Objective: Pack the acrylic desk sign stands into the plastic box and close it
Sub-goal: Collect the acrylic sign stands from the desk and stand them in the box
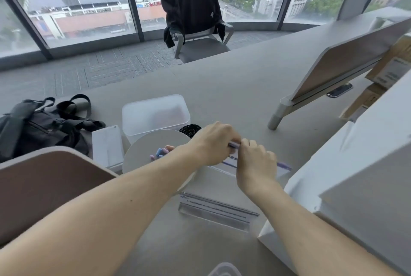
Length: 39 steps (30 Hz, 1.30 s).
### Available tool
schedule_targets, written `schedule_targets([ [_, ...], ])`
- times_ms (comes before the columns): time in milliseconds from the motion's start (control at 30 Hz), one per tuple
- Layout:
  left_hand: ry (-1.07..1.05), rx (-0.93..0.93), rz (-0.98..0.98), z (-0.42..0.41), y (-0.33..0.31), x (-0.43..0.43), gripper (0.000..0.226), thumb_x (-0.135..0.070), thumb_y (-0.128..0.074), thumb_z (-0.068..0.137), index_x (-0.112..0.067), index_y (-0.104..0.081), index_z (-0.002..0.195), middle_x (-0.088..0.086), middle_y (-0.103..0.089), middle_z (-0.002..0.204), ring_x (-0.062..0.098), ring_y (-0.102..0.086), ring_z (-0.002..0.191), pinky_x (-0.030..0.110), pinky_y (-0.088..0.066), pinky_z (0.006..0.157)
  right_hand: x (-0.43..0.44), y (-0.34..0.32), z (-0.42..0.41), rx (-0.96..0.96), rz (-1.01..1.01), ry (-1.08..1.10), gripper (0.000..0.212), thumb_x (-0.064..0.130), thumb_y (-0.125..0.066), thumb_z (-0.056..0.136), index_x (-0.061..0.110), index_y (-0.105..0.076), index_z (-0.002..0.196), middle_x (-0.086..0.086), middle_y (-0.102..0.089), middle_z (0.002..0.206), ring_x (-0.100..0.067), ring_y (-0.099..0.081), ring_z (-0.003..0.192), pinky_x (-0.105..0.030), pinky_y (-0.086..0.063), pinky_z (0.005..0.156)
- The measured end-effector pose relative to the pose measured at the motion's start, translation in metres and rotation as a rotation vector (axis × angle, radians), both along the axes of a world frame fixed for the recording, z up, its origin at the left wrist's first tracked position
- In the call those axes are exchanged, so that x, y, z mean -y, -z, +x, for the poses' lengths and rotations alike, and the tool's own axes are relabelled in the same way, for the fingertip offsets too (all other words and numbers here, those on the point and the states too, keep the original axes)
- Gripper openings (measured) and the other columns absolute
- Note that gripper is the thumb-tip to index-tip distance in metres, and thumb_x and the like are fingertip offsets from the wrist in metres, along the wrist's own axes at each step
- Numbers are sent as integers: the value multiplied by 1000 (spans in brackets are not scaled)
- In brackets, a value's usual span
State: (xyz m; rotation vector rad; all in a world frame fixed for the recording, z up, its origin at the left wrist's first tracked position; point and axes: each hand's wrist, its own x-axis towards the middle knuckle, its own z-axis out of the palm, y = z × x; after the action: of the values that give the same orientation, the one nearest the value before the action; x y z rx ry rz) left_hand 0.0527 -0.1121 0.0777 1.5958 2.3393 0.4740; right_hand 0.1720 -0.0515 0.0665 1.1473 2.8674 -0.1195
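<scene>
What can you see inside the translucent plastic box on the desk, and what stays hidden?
Through the frosted walls of the plastic box only a faint pinkish blur shows; nothing inside is identifiable. Its near lower part is hidden behind the round white board.

black backpack [42, 126], draped chair [195, 19], round board [153, 153]

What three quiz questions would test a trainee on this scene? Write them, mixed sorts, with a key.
1. True or false: the left hand and right hand both grip one stand.
2. Where is the backpack? A) left of the box; B) on the chair; C) right of the hands.
3. Fill in: the second stand lies flat on the ____, nearer the camera than the hands.

Key: 1 true; 2 A; 3 table.
</scene>
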Motion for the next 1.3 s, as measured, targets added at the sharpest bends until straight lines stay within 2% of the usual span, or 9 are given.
schedule_targets([
  [167,-45,-6,253,-6,-86,41,9,-19,-75,85,-25,-78,91,-4,-72,73,18,-60,70,32,-53,69,14,-66,0,-355,153,-109,29,-1,-55,82,17,-56,105,-4,-64,103,-31,-60,101,-39,-37,91],
  [367,-183,-32,335,0,-193,156,10,-24,-77,90,-25,-80,100,-12,-77,82,-1,-66,68,15,-49,61,47,-158,15,-651,183,-289,39,41,-68,90,19,-58,121,-4,-63,117,-30,-54,115,-45,-30,104],
  [533,-403,110,376,19,-249,290,12,-12,-76,90,-21,-79,97,-30,-68,62,-15,-58,49,3,-43,51,113,-206,19,-1035,-472,-289,67,35,-81,81,18,-45,135,7,-49,129,-18,-57,114,-36,-51,95],
  [600,-470,130,404,33,-266,345,14,-8,-76,88,-20,-78,96,-32,-69,63,-16,-58,50,0,-41,53,157,-221,16,-1004,-787,-305,43,33,-76,86,22,-56,122,7,-65,117,-15,-66,107,-38,-58,90],
  [700,-560,156,407,58,-285,435,17,-12,-79,86,-26,-80,94,-17,-79,81,-6,-66,68,17,-55,69,232,-236,21,-895,-868,-490,10,33,-67,93,24,-66,98,7,-75,94,-10,-71,96,-27,-56,72],
  [867,-788,220,555,116,-274,598,13,-4,-81,81,-8,-78,93,2,-81,88,13,-74,80,21,-58,82,378,-239,68,-774,-1022,-658,30,25,-66,95,12,-46,77,6,-50,53,0,-45,41,-7,-29,42],
  [1033,-998,364,629,177,-225,740,16,5,-77,80,-7,-72,88,-1,-80,78,12,-76,68,18,-57,58,509,-192,105,-715,-1104,-687,29,24,-68,94,11,-48,78,-15,-40,68,-14,-42,56,-26,-35,52],
  [1133,-962,287,466,199,-193,793,19,0,-80,83,-17,-78,92,0,-81,87,19,-77,81,37,-61,79,562,-155,121,-655,-1089,-661,28,31,-69,93,11,-54,83,-20,-51,80,-30,-53,68,-43,-48,67],
  [1300,-821,241,0,224,-148,831,17,-27,-83,81,-36,-70,89,-9,-70,71,11,-65,66,25,-55,67,606,-103,136,-498,-1128,-600,19,25,-73,90,18,-56,83,13,-50,74,-13,-48,74,-29,-44,73],
])
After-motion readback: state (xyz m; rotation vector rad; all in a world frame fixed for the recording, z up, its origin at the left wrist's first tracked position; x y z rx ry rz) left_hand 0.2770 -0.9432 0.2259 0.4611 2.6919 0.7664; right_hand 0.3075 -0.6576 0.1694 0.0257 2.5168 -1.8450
